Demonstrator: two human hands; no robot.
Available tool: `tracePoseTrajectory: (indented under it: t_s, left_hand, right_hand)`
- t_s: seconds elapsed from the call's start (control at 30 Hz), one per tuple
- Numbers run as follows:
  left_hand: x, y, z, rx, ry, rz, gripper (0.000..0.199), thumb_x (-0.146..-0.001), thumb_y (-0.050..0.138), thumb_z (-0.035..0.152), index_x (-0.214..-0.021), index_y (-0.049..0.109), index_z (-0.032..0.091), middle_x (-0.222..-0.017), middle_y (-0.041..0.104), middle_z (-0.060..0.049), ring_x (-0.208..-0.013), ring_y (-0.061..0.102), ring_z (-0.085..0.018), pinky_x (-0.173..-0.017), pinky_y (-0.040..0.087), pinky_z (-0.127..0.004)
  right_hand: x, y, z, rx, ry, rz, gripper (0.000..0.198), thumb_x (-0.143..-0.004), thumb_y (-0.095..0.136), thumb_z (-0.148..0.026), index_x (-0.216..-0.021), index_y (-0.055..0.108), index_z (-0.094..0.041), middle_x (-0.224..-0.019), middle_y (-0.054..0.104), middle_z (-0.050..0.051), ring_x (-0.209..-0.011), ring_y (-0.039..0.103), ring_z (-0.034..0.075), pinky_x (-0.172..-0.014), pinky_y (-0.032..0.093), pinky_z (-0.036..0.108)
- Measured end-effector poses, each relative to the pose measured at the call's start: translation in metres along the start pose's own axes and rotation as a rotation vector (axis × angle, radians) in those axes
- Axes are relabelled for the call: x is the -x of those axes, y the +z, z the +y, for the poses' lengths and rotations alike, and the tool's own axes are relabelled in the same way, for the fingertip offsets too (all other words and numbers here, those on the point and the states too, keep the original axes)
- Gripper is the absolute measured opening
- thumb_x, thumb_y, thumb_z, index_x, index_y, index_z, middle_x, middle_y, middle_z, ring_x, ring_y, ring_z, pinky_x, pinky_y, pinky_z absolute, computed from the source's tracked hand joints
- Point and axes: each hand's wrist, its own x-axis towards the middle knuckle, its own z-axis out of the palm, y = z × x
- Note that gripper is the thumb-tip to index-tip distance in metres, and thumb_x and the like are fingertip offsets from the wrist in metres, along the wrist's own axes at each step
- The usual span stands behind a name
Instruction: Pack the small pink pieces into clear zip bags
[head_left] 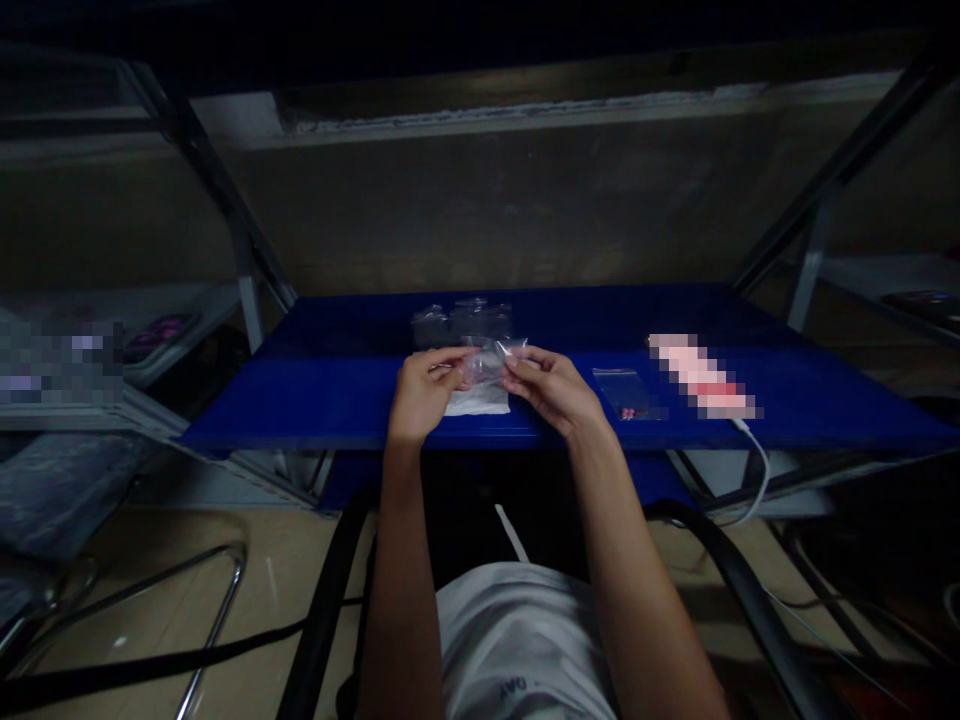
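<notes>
Between my two hands a small clear plastic bag is stretched above the blue shelf. My left hand pinches its left side with thumb and fingers. On the opposite side, my right hand grips the bag in the same way. Whether anything lies inside the bag I cannot make out. Under the hands rests a white sheet or packet. Just behind them lie several more clear bags. To the right of my right hand is a zip bag with small pink and dark pieces at its lower edge.
The blue shelf has slanted metal posts at both sides. A blurred-out pinkish object lies on its right part, with a white cable hanging over the front edge. Black chair arms flank me. Side shelves hold further items.
</notes>
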Motion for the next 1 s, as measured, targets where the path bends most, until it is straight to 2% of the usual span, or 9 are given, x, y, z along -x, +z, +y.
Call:
tracePoseTrajectory:
  t_s: [0.17,0.33,0.5,0.67,0.73,0.83,0.9,1.0]
  left_hand:
    - [-0.001,-0.002,-0.007,0.022,-0.056,-0.017,0.027,-0.076,0.071,0.013,-0.100,0.084,0.016,-0.088,0.077,-0.005,-0.067,0.070,-0.013,-0.065,0.060,-0.025]
    - [-0.003,-0.002,-0.014,0.024,-0.061,-0.003,0.032,-0.073,0.069,0.007,-0.099,0.084,0.017,-0.088,0.073,-0.003,-0.069,0.070,-0.012,-0.066,0.059,-0.023]
    - [-0.004,0.001,-0.019,0.022,-0.101,-0.007,0.031,-0.073,0.069,0.005,-0.099,0.083,0.015,-0.086,0.071,-0.003,-0.068,0.070,-0.012,-0.067,0.061,-0.024]
    - [-0.004,0.000,-0.026,-0.088,-0.075,0.026,0.023,-0.077,0.070,0.009,-0.097,0.077,0.017,-0.085,0.072,-0.003,-0.069,0.071,-0.014,-0.062,0.058,-0.024]
    - [-0.004,-0.006,-0.027,-0.234,-0.020,0.134,0.017,-0.079,0.067,0.008,-0.090,0.073,0.019,-0.082,0.072,-0.003,-0.071,0.071,-0.015,-0.062,0.055,-0.023]
    - [-0.004,-0.016,-0.026,-0.435,0.063,0.296,0.017,-0.081,0.066,0.007,-0.088,0.072,0.021,-0.079,0.071,-0.002,-0.070,0.067,-0.016,-0.067,0.052,-0.024]
    - [-0.004,-0.020,-0.025,-0.481,0.084,0.304,0.016,-0.082,0.068,0.009,-0.090,0.075,0.021,-0.078,0.071,-0.003,-0.069,0.065,-0.016,-0.070,0.051,-0.026]
    - [-0.006,-0.019,-0.024,-0.502,0.097,0.209,0.014,-0.081,0.073,0.011,-0.090,0.079,0.020,-0.082,0.074,-0.004,-0.067,0.063,-0.016,-0.073,0.050,-0.028]
  right_hand:
    - [-0.002,-0.006,0.000,0.030,-0.001,0.057,0.033,-0.060,0.099,-0.030,-0.077,0.073,-0.019,-0.074,0.074,0.002,-0.064,0.073,0.014,-0.067,0.067,0.024]
    - [-0.005,-0.005,0.004,-0.001,-0.061,0.048,0.038,-0.055,0.101,-0.028,-0.080,0.074,-0.020,-0.078,0.076,0.001,-0.071,0.075,0.016,-0.079,0.069,0.029]
    - [-0.010,-0.008,0.013,0.010,-0.053,0.108,0.043,-0.048,0.104,-0.025,-0.075,0.070,-0.020,-0.074,0.076,0.003,-0.068,0.075,0.019,-0.074,0.071,0.035]
    - [-0.013,-0.018,0.014,0.101,-0.110,0.112,0.050,-0.044,0.105,-0.037,-0.074,0.069,-0.020,-0.067,0.072,0.001,-0.064,0.073,0.018,-0.070,0.069,0.034]
    - [-0.014,-0.022,0.007,0.189,-0.174,0.103,0.048,-0.048,0.102,-0.042,-0.076,0.070,-0.020,-0.066,0.071,0.000,-0.064,0.072,0.018,-0.069,0.067,0.035]
    - [-0.018,-0.021,-0.016,0.436,-0.312,0.050,0.036,-0.061,0.094,-0.042,-0.077,0.070,-0.020,-0.071,0.071,0.001,-0.066,0.071,0.019,-0.067,0.062,0.034]
    - [-0.021,-0.013,-0.034,0.684,-0.406,-0.027,0.023,-0.071,0.085,-0.035,-0.079,0.070,-0.020,-0.072,0.071,0.001,-0.065,0.069,0.019,-0.065,0.056,0.032]
    - [-0.024,0.004,-0.053,1.051,-0.536,-0.183,0.004,-0.077,0.073,-0.019,-0.080,0.070,-0.021,-0.069,0.070,0.000,-0.064,0.064,0.017,-0.064,0.045,0.029]
